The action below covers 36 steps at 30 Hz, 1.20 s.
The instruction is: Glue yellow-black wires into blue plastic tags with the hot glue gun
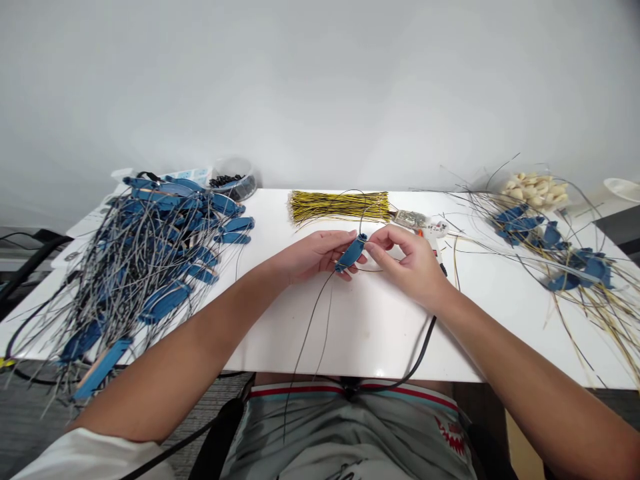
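Note:
Near the middle of the white table, my left hand (320, 255) holds a small blue curved part (351, 254) between its thumb and fingers. Thin dark wires run from the part, some hanging down past the table's front edge and one looping up above it. My right hand (407, 259) is at the part's upper right end, thumb and index finger pinched together; what lies between those fingertips is too small to make out. Behind both hands lies a bundle of yellow and black wires (340, 206).
A large heap of blue parts with grey wires (165, 301) covers the left side. A clear tub (249, 185) of black pieces stands behind it. More wired blue parts (520, 225) and a container of cream pieces (535, 191) are on the right. A black cable (424, 350) crosses the front edge.

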Tool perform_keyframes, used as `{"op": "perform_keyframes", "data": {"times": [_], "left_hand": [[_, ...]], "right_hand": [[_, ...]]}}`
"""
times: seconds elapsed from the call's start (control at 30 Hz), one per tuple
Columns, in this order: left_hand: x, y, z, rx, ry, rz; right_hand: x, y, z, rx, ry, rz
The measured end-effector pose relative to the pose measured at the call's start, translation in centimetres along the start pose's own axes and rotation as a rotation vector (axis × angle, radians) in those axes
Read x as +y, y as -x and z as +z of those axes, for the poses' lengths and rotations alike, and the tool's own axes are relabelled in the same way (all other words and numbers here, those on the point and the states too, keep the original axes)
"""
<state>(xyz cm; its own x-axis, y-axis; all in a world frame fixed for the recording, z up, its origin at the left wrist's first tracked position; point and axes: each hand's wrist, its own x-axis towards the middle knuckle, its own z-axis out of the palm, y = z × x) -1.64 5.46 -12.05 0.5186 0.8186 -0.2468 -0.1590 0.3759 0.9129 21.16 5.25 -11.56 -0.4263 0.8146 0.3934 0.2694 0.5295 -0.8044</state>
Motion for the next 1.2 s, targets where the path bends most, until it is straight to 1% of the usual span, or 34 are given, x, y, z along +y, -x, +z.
{"op": "perform_keyframes", "data": {"times": [0.13,0.3,0.53,0.7,0.9,1.1,1.2], "left_hand": [[-0.05,0.01,-0.05,-0.02,-0.001,0.008],[-0.12,-0.04,-0.17,-0.019,-0.007,0.007],[0.02,-0.06,0.11,0.034,-0.027,0.004],[0.14,0.08,0.39,0.063,-0.027,0.004],[0.19,0.14,0.65,0.061,-0.025,0.014],[0.09,0.18,0.26,0.016,-0.047,0.036],[0.17,0.29,0.05,0.004,-0.06,0.04]], "right_hand": [[-0.16,0.06,-0.17,0.009,0.022,-0.022],[-0.11,0.1,-0.26,0.016,0.029,-0.035],[0.11,0.06,-0.2,0.002,0.039,-0.03],[0.23,0.07,-0.16,-0.004,0.056,-0.014],[0.0,0.11,-0.13,-0.007,0.068,0.025],[0.06,0.14,-0.3,0.01,0.063,0.058],[0.03,0.09,-0.44,-0.026,0.051,0.108]]}}
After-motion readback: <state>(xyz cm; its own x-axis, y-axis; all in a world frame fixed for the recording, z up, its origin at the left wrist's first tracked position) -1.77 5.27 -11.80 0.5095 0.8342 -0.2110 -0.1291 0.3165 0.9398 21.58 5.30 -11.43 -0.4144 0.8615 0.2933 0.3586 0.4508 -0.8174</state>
